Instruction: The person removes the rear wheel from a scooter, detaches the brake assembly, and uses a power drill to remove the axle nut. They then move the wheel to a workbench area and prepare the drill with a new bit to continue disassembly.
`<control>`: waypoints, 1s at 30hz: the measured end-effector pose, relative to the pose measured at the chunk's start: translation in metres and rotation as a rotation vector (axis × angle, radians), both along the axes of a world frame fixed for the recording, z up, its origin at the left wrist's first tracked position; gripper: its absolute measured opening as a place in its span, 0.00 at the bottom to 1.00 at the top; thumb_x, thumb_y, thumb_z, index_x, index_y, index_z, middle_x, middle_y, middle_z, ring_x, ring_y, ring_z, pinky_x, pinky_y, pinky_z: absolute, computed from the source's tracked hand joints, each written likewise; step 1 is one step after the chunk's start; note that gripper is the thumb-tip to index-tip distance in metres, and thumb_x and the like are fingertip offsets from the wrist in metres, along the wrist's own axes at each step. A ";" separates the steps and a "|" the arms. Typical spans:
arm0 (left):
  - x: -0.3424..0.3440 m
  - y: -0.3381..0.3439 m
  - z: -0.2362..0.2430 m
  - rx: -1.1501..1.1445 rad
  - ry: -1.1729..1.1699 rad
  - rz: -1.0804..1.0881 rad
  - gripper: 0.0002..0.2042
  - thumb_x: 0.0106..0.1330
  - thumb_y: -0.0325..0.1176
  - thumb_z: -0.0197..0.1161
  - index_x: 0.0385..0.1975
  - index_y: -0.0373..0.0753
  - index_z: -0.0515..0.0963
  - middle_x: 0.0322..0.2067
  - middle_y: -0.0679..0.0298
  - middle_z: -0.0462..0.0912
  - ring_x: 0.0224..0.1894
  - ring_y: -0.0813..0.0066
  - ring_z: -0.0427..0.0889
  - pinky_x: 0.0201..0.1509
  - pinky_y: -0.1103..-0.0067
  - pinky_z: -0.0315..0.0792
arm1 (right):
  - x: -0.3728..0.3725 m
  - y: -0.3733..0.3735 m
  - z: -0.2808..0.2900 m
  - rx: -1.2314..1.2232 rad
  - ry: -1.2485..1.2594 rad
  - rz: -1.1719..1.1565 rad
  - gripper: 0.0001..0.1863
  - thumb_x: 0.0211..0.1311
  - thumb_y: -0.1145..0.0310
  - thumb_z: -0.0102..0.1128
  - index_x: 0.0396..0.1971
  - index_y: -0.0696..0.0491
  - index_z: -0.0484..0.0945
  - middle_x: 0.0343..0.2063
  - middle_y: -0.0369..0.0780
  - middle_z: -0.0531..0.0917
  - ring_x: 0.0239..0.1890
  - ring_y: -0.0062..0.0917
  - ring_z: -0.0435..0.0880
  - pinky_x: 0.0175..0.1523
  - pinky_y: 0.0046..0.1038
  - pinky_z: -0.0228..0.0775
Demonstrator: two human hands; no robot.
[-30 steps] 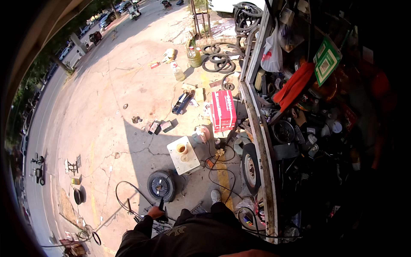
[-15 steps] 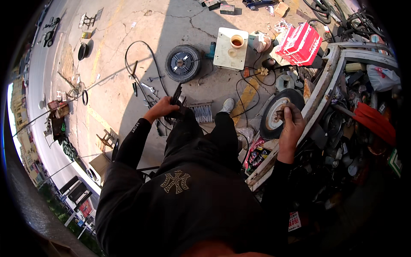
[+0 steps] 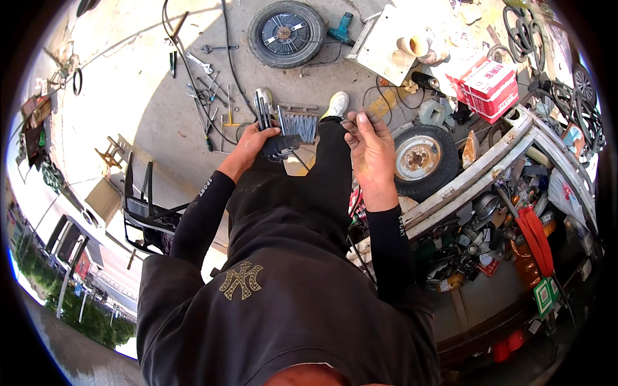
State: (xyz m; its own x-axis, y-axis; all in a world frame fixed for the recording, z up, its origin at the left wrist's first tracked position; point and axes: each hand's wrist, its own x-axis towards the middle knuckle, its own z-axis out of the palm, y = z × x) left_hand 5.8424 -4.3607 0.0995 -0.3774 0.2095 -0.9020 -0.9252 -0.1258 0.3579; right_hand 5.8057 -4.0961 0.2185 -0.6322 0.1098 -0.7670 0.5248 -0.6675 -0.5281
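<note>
My left hand is closed around a black pronged piece, with several long dark rods standing up from it. That piece is above my lap. My right hand is raised to the right of it, palm toward me, fingers curled with the thumb close to the fingertips. Whether something small is pinched there I cannot make out. Below the hands, between my shoes, lies a rack of grey-blue strips. A spoked-hub scooter wheel lies flat on the ground ahead.
Wrenches and other hand tools lie left of my feet. A teal power tool and a white stand with a cup are ahead. At right are a rusty-rimmed wheel, a red box and a white metal frame around clutter.
My right hand has moved left, away from the rusty-rimmed wheel and toward my middle. My left hand still grips the black pronged piece. The view has tilted, so the ground ahead sits higher.
</note>
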 end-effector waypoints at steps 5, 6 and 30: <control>-0.007 -0.012 -0.065 -0.005 -0.139 0.209 0.10 0.66 0.28 0.61 0.45 0.35 0.77 0.35 0.65 0.82 0.32 0.78 0.82 0.38 0.81 0.78 | -0.052 -0.045 -0.065 0.067 -0.033 0.127 0.12 0.67 0.71 0.63 0.49 0.54 0.77 0.41 0.39 0.86 0.42 0.24 0.86 0.42 0.22 0.77; -0.004 -0.016 -0.086 -0.023 -0.161 0.229 0.09 0.65 0.28 0.62 0.44 0.35 0.78 0.35 0.66 0.82 0.35 0.78 0.82 0.41 0.80 0.77 | -0.064 -0.055 -0.079 0.084 -0.030 0.167 0.12 0.68 0.71 0.63 0.49 0.54 0.76 0.41 0.39 0.86 0.42 0.25 0.86 0.43 0.22 0.77; 0.089 0.062 -0.571 -0.932 0.497 -0.734 0.31 0.63 0.63 0.57 0.46 0.36 0.80 0.57 0.51 0.75 0.60 0.52 0.72 0.70 0.54 0.54 | -0.128 -0.105 -0.480 0.203 -0.024 0.790 0.14 0.71 0.75 0.55 0.54 0.60 0.73 0.40 0.46 0.84 0.40 0.24 0.81 0.49 0.26 0.73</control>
State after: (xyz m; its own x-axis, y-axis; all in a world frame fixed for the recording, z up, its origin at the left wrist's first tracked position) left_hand 5.9315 -4.2990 -0.4720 -0.7784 -0.1201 -0.6162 -0.4138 0.8363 0.3597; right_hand 5.6773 -4.2015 -0.2617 -0.5649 -0.2229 -0.7945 0.8133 0.0122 -0.5817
